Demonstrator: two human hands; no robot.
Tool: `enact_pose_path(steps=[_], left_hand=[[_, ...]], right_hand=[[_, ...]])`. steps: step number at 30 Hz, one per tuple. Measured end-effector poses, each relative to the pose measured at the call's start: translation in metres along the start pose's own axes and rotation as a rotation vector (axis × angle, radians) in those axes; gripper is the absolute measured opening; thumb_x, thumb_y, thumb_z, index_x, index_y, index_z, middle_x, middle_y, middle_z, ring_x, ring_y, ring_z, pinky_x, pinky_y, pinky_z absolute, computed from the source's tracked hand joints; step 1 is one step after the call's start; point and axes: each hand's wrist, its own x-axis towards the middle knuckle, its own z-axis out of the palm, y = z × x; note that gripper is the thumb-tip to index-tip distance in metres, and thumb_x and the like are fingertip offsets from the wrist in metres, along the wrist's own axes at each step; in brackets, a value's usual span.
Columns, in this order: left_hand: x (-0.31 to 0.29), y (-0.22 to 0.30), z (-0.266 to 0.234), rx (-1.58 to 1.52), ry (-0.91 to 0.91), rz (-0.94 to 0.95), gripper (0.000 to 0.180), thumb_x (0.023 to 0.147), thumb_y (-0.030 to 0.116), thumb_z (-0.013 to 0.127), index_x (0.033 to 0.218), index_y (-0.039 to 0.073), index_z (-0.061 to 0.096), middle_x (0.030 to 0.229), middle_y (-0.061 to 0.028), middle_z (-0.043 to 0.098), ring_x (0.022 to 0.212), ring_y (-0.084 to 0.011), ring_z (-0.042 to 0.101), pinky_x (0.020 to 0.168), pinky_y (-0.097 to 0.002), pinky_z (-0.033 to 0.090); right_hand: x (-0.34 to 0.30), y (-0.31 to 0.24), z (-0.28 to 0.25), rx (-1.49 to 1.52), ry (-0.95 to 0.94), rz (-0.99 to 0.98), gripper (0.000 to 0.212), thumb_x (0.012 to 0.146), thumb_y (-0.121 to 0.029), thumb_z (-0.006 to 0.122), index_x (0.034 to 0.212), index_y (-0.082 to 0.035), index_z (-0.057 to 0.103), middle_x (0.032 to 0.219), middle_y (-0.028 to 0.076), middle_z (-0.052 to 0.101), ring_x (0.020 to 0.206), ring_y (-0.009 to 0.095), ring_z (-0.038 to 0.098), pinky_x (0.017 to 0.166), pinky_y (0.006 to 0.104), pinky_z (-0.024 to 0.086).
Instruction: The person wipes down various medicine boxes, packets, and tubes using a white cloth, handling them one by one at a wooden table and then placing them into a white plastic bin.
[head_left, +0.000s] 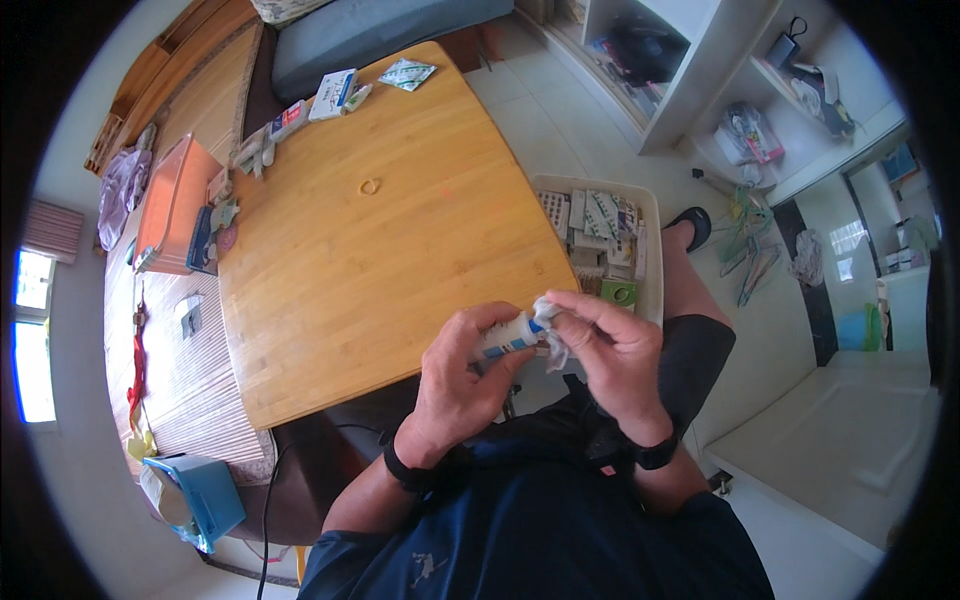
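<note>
White and blue, the small bottle (508, 337) sits within the curled left fingers (484, 316), likely light, smooth and best held mid-barrel, while the right fingers (598, 308) pinch a soft-looking wad (557, 354) at its end.

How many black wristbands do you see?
2: one band worn just behind the left hand, which holds a white-and-blue tube; another band just behind the right hand.
</note>
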Motion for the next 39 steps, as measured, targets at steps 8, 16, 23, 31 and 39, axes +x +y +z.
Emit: enact_pose_path(steps=[8,16,23,31,39], left_hand=[[0.000,-0.003,0.002,0.161,0.000,0.143,0.054,0.095,0.006,0.095,0.145,0.001,0.073,0.120,-0.0196,0.081,0.109,-0.0385,0.080,0.099,-0.0464,0.063],[-0.002,-0.003,0.009,-0.561,-0.053,-0.329,0.049,0.119,0.021,0.076,0.158,-0.004,0.060,0.147,-0.0184,0.079,0.128,-0.0263,0.077,0.114,-0.0426,0.060],[0.018,-0.004,0.008,-1.057,0.107,-0.416,0.039,0.129,0.027,0.054,0.156,0.000,0.057,0.164,-0.0266,0.068,0.144,-0.0373,0.072,0.123,-0.0530,0.059],[0.017,-0.006,0.007,-1.237,0.122,-0.456,0.037,0.129,0.027,0.054,0.155,0.001,0.053,0.157,-0.0266,0.070,0.143,-0.0400,0.072,0.123,-0.0557,0.059],[0.020,-0.023,0.009,-1.434,0.173,-0.623,0.045,0.130,0.040,0.049,0.150,0.000,0.054,0.146,-0.0255,0.074,0.140,-0.0376,0.073,0.123,-0.0553,0.058]], right_hand=[[-0.002,0.007,0.011,-0.244,0.040,-0.192,0.022,0.111,-0.010,0.087,0.129,0.001,0.088,0.107,0.011,0.090,0.093,0.013,0.084,0.080,0.0281,0.065],[-0.003,0.010,0.015,0.060,0.129,-0.027,0.025,0.117,-0.012,0.080,0.138,0.002,0.084,0.108,0.002,0.085,0.092,0.004,0.074,0.077,0.0229,0.059],[-0.014,0.020,0.037,-0.398,-0.040,-0.534,0.032,0.102,0.005,0.086,0.133,0.000,0.084,0.133,0.019,0.085,0.117,0.037,0.083,0.098,0.0426,0.067],[-0.004,0.010,0.030,-0.450,-0.061,-0.574,0.030,0.103,0.004,0.087,0.132,-0.003,0.086,0.130,0.017,0.084,0.115,0.034,0.084,0.093,0.0410,0.069],[-0.005,0.005,0.028,-0.455,0.012,-0.614,0.031,0.099,0.002,0.091,0.129,-0.006,0.085,0.124,0.015,0.082,0.106,0.033,0.083,0.087,0.0398,0.068]])
